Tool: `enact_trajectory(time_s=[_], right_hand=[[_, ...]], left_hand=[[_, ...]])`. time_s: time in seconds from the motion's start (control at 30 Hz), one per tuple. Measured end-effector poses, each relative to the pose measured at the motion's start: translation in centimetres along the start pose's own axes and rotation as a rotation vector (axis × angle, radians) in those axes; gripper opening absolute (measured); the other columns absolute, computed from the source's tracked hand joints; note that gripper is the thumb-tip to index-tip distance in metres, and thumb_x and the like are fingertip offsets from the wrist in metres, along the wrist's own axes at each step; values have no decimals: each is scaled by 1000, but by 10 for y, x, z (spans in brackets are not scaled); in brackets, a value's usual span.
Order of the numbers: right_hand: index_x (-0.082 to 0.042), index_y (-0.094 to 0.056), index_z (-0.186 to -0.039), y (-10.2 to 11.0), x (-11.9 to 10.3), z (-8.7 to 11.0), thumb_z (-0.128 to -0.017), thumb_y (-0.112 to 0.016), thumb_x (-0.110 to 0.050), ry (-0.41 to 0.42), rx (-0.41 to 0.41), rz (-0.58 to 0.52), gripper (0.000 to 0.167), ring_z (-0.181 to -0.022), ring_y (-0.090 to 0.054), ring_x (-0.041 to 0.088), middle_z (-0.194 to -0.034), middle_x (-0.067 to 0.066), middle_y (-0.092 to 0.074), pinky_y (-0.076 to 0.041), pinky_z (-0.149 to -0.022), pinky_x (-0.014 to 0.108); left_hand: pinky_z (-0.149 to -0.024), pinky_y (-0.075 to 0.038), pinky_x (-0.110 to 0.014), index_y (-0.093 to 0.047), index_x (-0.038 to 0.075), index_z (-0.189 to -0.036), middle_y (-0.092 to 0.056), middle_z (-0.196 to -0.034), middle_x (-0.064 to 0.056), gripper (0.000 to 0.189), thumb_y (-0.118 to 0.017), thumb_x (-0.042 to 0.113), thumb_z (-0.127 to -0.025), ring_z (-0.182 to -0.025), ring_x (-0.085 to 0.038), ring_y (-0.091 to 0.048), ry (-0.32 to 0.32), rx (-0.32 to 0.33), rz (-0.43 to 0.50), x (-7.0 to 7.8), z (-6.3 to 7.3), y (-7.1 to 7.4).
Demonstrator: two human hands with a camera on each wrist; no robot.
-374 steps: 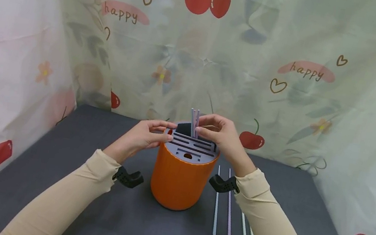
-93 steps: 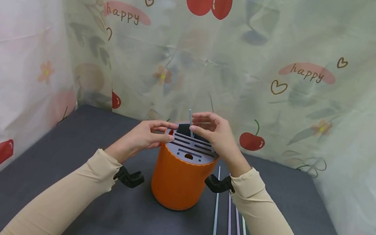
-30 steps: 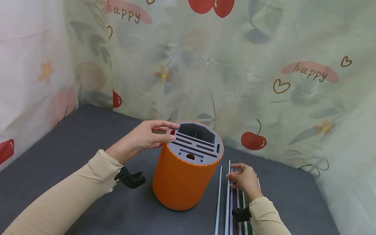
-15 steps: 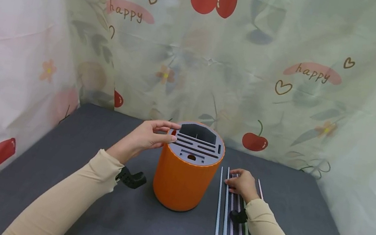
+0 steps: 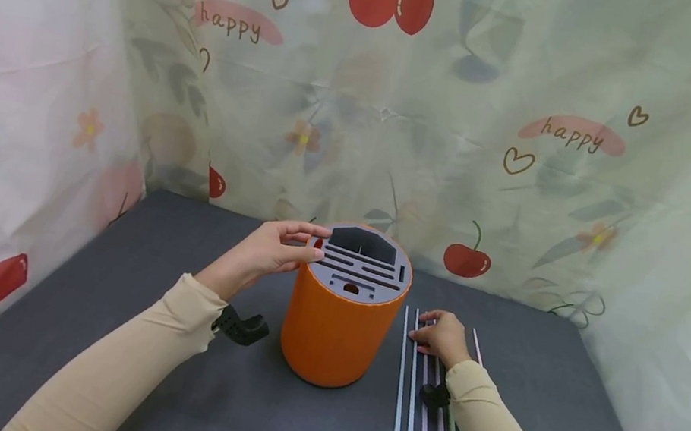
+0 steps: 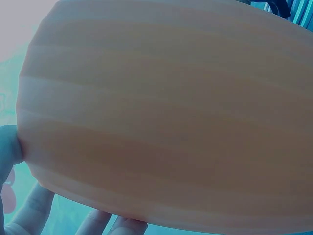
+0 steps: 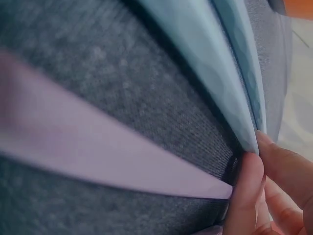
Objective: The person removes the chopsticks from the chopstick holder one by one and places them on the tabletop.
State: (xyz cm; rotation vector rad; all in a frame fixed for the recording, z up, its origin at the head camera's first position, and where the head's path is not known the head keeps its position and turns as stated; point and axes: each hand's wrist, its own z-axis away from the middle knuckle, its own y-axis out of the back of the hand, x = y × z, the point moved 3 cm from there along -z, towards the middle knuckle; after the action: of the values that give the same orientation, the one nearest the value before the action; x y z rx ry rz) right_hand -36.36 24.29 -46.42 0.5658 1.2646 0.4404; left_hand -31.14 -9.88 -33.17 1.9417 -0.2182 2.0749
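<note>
An orange cylindrical knife holder [image 5: 334, 337] with a grey slotted top stands upright on the table. My left hand [image 5: 266, 251] grips its upper rim from the left; in the left wrist view the holder's wall [image 6: 166, 122] hides most of that hand. To the right of it, several metallic chopsticks lie roughly side by side. My right hand [image 5: 445, 339] is low over their far ends, thumb and forefinger pinching a pale blue chopstick [image 7: 205, 54] near its tip. Another blue chopstick [image 5: 401, 379] lies just left, and a lilac one [image 7: 122, 152] is on the other side.
A dark grey cloth [image 5: 253, 423] covers the table. Behind it and along both sides hangs a pale curtain [image 5: 380, 137] printed with cherries. At the row's right end, a pinkish chopstick [image 5: 478, 347] lies partly hidden by my right forearm.
Earlier, chopsticks stood upright in the holder's large opening; none sticks up there now, and the row on the table is fuller. My right hand shifted slightly left with the blue chopstick.
</note>
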Motion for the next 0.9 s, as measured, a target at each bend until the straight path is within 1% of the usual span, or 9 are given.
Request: enact_trajectory(time_s=[0.1,0.23,0.4,0.6,0.7,0.8,0.9], right_hand=[[5,-62,-113,0,-1,1,-77,-78,2,0,4,10,40,-57,-62,13,-116,29,-56,-57,-54,27],[5,-63,-112,0,-1,2,-76,-78,2,7,2,12,40,-58,-62,13,-120,30,-54,-57,-55,27],[5,-63,-112,0,-1,2,-76,-79,2,16,1,8,39,-56,-62,12,-121,30,-53,-57,-54,27],[5,-63,-112,2,0,1,-76,-79,0,-3,0,0,39,-56,-62,12,-118,29,-53,-57,-54,27],[5,-63,-114,3,1,1,-77,-79,-2,-17,-8,-32,40,-58,-63,12,-116,27,-54,-57,-56,27],[5,-62,-119,7,-1,4,-80,-77,-3,-27,-23,-97,43,-63,-65,13,-110,26,-61,-58,-59,28],[6,-58,-126,16,-11,9,-85,-73,-6,-4,-26,-185,45,-72,-67,14,-103,20,-68,-59,-66,30]], left_hand=[[-106,-43,-43,-64,21,-128,-49,-138,-3,42,-73,19,-87,-130,-23,-45,2,3,0,0,0,0],[-105,-44,-42,-64,21,-127,-50,-137,-3,41,-74,20,-87,-128,-23,-46,4,6,-1,0,-1,0],[-103,-45,-40,-64,21,-127,-51,-135,-4,41,-73,19,-87,-127,-23,-47,6,9,0,0,-1,0],[-102,-47,-39,-64,21,-127,-51,-134,-4,41,-73,20,-87,-126,-23,-48,7,15,-3,0,-1,-1],[-102,-46,-39,-64,22,-127,-51,-134,-4,41,-74,20,-87,-126,-23,-48,9,16,0,0,-1,-1],[-104,-45,-41,-64,22,-127,-51,-136,-4,42,-74,20,-87,-127,-23,-47,9,13,3,-1,-1,-1],[-105,-43,-42,-63,22,-128,-50,-138,-5,44,-75,23,-86,-128,-24,-47,6,8,5,-1,0,0]])
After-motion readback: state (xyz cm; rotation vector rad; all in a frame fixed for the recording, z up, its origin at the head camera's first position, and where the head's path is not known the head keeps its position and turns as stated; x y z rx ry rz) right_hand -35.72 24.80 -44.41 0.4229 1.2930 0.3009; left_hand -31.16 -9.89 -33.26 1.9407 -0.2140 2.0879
